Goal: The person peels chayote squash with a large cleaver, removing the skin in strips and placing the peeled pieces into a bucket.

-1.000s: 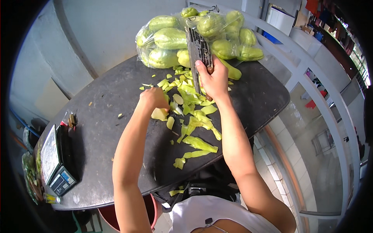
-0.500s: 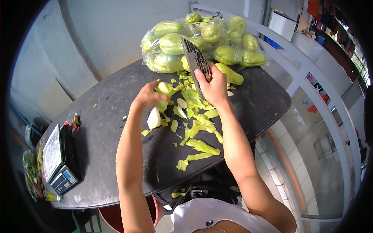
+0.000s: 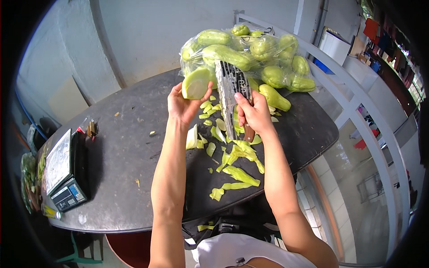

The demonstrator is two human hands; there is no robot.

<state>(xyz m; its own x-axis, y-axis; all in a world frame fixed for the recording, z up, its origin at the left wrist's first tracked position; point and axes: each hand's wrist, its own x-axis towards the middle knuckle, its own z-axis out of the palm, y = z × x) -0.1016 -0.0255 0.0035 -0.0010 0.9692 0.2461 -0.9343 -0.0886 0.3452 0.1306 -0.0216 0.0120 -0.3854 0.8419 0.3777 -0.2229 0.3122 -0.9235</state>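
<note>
My left hand (image 3: 184,100) grips a peeled, cut chayote (image 3: 195,83), its flat pale face turned toward me. In my right hand (image 3: 255,111) is a cleaver (image 3: 229,91) with a wooden handle. Its broad, wet-streaked blade points up and away, just right of the chayote. Below both hands, yellow-green peelings (image 3: 240,174) are strewn over the dark table (image 3: 120,165). A pale cut piece (image 3: 192,137) lies beside my left wrist. Behind the cleaver, a clear plastic bag (image 3: 223,53) bulges with several whole chayotes, and one loose chayote (image 3: 275,98) rests at its front right.
A digital scale (image 3: 67,174) stands at the table's left end. A grey metal railing (image 3: 357,98) curves along the right side. Under the near edge is a red tub (image 3: 129,248). A grey wall (image 3: 138,35) rises behind the table.
My left hand has lifted the chayote up and away from the peelings, with its cut face now showing. The cleaver has turned its broad side toward me and come slightly lower.
</note>
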